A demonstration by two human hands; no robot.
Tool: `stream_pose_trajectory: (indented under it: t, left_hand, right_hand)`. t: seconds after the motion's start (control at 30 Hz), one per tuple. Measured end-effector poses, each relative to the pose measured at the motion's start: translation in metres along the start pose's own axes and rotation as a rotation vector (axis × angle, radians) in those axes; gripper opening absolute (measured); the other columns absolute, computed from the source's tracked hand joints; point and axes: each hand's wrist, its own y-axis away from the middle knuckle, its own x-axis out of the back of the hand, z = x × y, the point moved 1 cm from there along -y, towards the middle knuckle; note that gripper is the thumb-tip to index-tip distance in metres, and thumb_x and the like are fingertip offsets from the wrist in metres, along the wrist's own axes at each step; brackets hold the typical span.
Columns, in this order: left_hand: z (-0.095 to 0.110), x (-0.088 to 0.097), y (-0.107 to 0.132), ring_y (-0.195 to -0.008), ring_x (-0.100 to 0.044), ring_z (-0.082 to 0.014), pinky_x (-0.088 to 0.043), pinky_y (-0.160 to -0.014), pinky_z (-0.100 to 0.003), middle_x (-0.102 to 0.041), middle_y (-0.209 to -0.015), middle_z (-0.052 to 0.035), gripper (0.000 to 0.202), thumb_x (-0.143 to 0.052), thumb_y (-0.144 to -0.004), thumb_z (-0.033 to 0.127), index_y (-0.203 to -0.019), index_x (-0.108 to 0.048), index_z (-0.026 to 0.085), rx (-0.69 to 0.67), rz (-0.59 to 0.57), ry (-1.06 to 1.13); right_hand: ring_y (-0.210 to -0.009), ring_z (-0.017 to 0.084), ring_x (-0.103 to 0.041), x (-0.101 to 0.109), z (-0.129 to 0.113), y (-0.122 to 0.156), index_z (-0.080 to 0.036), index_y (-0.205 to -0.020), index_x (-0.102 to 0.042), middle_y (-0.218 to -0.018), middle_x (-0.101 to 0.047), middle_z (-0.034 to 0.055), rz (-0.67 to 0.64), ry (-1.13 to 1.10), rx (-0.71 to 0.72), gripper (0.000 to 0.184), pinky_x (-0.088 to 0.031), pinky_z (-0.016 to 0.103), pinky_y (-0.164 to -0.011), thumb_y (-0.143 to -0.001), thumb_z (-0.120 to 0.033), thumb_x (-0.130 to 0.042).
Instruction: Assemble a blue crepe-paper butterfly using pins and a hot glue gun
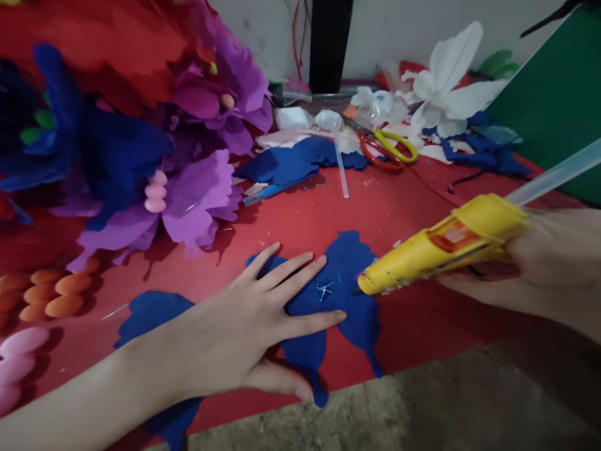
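Observation:
My left hand (253, 326) lies flat with fingers spread on blue petal-shaped cutouts (350, 269) on a red sheet (300, 213). My right hand (539, 269) is wrapped around a yellow glue gun (446, 247) with a clear glue stick (554, 175) at its back. The gun's nozzle points left and hovers just over the blue cutout, near thin shiny glue strands (325, 289) beside my left fingertips. Another blue cutout (150, 313) lies under my left forearm.
Large purple (197, 194), blue and red paper flowers pile at the left. Orange (56, 294) and pink foam ovals (19, 357) lie at the far left. Scissors (385, 150) with red and yellow handles, white petals (446, 81), blue scraps and a green board (558, 94) sit at the back.

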Motion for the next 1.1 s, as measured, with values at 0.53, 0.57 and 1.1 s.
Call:
stream_pose_trajectory:
  t: [0.53,0.57,1.1]
  left_hand:
    - [0.002,0.036,0.014,-0.141,-0.029,-0.0311,-0.029,-0.109,-0.058,-0.031,-0.153,-0.0172,0.047,-0.031,-0.099,0.048,-0.136,-0.050,0.027,0.080,0.064,0.153]
    - [0.002,0.039,0.017,-0.138,-0.037,-0.0277,-0.032,-0.110,-0.053,-0.040,-0.149,-0.0149,0.041,-0.033,-0.100,0.043,-0.129,-0.056,0.026,0.122,0.121,0.157]
    - [-0.035,0.042,0.088,-0.080,-0.061,-0.0164,-0.044,-0.072,-0.024,-0.069,-0.093,-0.0011,0.015,-0.066,-0.074,0.017,-0.088,-0.069,0.020,0.709,-0.017,0.223]
  right_hand:
    - [-0.068,0.023,-0.062,-0.036,0.012,-0.007,-0.016,-0.095,-0.063,-0.081,-0.069,0.0092,-0.364,-0.526,-0.717,0.067,-0.046,0.035,-0.064,-0.059,-0.072,-0.057]
    - [-0.068,0.023,-0.062,-0.037,0.012,-0.007,-0.016,-0.094,-0.063,-0.082,-0.069,0.0101,-0.368,-0.521,-0.732,0.068,-0.045,0.035,-0.063,-0.058,-0.073,-0.055]
    - [-0.078,0.035,-0.061,-0.055,0.035,-0.010,-0.023,-0.074,-0.044,-0.084,-0.066,0.0163,-0.437,-0.223,-0.989,0.051,-0.036,0.036,-0.055,-0.059,-0.070,-0.050]
